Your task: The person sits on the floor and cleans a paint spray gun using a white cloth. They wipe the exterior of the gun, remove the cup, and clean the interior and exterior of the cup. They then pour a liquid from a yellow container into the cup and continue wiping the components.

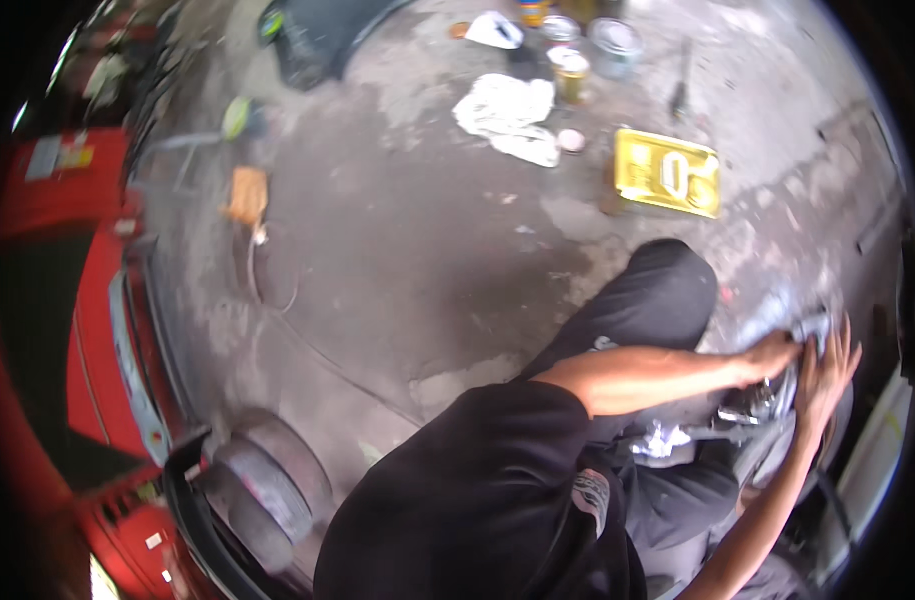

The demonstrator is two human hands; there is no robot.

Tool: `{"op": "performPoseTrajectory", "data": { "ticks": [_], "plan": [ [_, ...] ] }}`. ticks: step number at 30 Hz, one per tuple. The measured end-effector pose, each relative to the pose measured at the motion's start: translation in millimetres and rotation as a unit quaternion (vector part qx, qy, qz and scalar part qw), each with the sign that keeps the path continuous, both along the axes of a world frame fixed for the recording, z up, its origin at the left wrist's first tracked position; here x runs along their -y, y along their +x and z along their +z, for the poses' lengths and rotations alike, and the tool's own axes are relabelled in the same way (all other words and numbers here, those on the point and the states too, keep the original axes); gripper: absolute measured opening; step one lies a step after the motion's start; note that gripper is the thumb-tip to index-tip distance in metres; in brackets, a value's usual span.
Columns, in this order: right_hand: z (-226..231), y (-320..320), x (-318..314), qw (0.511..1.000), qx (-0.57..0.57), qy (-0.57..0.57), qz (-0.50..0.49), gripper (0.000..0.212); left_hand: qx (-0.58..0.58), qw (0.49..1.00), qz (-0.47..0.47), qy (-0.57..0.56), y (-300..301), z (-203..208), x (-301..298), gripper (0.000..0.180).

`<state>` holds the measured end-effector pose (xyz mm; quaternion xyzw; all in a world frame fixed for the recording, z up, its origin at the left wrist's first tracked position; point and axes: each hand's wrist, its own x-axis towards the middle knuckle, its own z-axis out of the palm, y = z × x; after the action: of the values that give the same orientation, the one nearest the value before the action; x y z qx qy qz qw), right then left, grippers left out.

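Observation:
At the right side of the view, both hands are close together over a blue-grey thing [811, 324] whose kind I cannot make out. My left hand [773, 357] reaches across my knee with its fingers curled at that thing; what they grip is hidden. Beside it, my right hand [828, 372] has its fingers stretched out and lies against the same thing. Just below the hands is a shiny metal part [748, 402], partly hidden by my arms. A crumpled, reflective silvery piece [662, 440] shows near my legs.
A golden rectangular can [668, 173] lies on the floor ahead. Farther off are a white cloth [508, 118], a small tin [571, 75] and a round tub [616, 45]. On the left are a cable [328, 355], stacked round wheel-like things [268, 480] and red panels [103, 330].

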<state>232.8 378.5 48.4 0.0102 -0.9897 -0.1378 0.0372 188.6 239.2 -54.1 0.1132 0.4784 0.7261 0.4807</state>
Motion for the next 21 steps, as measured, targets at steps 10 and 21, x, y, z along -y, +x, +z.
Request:
{"op": "performPoseTrajectory", "data": {
  "ticks": [10, 21],
  "plan": [
    [33, -1, 60, 0.990, -0.033, -0.128, 0.044, 0.052, 0.176, 0.970, 0.059, 0.158, -30, 20, 35, 0.050],
    [21, 4, 66, 0.967, -0.116, -0.221, 0.044, 0.049, 0.222, 0.963, 0.039, 0.148, -26, -10, 30, 0.046]
  ]
}}
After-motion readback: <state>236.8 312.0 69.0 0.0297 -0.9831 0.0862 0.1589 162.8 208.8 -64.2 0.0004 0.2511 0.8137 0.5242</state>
